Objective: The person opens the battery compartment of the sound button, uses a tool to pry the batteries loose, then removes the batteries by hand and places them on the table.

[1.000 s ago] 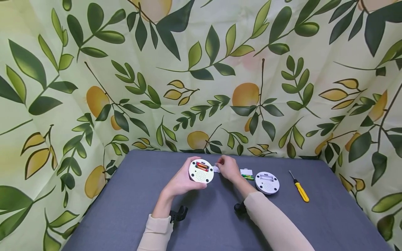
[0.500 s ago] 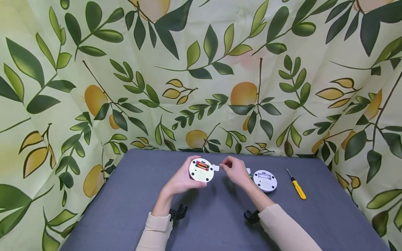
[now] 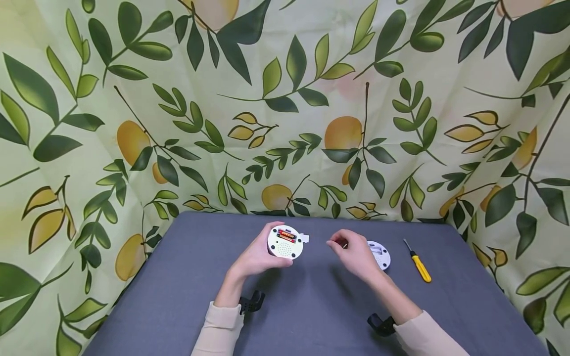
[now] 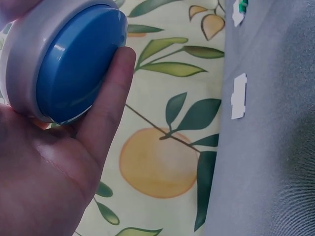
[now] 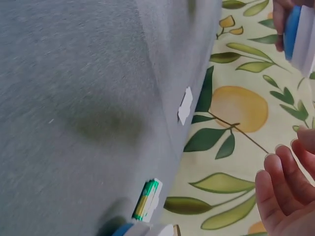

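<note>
Head view: chunky round white plastic gadget gripped by its rim in the left hand, thumb below, fingers above, held up over the grey cloth-covered table. Flat underside turned to the camera, with dark round feet, a patch of tiny holes and two shiny red batteries side by side in a rectangular bay. Whole other look in the left wrist view: glossy, smooth blue dome set into a pale, rounded rim. Right hand well apart from the left one, fingers loosely bent. Between the two hands in the head view, a thin white plastic cover with tabbed edges, lying on the cloth. Partly hidden behind the right hand, a second white disc, resting on the table. Down low in the right wrist view, slim green-and-yellow batteries right next to another white cover. Off to the right, a screwdriver: yellow handle, thin metal shaft. Backdrop: slightly creased fabric, all leaves and orangey fruit.
</note>
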A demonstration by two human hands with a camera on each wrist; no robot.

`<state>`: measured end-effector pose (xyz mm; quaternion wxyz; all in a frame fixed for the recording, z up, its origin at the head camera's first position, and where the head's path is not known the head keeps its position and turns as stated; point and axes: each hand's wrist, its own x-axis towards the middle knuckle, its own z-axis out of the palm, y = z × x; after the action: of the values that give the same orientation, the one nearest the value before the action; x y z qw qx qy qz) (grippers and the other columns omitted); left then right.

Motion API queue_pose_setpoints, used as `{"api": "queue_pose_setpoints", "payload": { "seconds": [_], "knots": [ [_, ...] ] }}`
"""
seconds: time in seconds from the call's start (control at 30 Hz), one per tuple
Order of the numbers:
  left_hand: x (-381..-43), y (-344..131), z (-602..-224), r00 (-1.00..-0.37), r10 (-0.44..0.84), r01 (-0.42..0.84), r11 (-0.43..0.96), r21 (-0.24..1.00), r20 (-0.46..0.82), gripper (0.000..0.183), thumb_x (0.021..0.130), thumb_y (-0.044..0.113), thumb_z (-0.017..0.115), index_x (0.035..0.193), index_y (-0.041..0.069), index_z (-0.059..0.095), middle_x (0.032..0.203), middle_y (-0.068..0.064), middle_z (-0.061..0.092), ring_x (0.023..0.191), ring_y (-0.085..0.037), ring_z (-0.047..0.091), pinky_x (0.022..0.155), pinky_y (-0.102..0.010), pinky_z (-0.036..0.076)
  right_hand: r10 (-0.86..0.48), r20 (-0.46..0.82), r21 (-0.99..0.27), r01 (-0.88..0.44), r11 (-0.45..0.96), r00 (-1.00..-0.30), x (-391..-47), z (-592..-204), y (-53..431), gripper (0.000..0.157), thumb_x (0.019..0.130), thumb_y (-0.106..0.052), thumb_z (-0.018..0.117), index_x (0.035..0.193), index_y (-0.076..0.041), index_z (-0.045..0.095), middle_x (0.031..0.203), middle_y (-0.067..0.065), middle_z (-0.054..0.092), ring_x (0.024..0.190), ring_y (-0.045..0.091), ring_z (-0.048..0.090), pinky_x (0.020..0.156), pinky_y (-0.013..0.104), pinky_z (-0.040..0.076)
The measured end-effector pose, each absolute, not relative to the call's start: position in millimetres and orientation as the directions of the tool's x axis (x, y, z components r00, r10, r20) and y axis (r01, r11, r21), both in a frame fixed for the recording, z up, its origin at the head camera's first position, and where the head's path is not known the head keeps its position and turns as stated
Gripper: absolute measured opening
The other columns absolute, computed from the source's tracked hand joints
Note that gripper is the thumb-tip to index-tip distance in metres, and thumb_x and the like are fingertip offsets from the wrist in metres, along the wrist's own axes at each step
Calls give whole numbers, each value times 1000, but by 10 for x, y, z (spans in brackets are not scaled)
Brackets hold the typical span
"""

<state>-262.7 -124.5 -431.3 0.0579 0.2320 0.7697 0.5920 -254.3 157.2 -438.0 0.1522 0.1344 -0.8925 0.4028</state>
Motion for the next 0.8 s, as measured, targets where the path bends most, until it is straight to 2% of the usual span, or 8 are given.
{"api": "queue_pose_setpoints", "payload": {
  "seconds": [0.4,0.8],
  "knots": [
    [-2623,-1231,-4329,-886,426,296,215,931,183,94,72,14,90,149,15,38,127,-10,59,106,-21,57,97,-39,41,-97,425,-640,-374,671,-900,-2247,-4338,1883,7,90,-8,77,91,-13,72,82,-6,64,73,12,55,64,27,48],
    [-2614,-1228,-4342,-885,427,298,210,931,187,94,71,13,90,149,15,38,128,-9,59,105,-22,58,96,-40,42,-2,418,-601,-278,749,-908,-2072,-4375,2283,8,90,-7,76,97,-7,73,88,1,67,78,16,56,66,25,49]
  ]
}}
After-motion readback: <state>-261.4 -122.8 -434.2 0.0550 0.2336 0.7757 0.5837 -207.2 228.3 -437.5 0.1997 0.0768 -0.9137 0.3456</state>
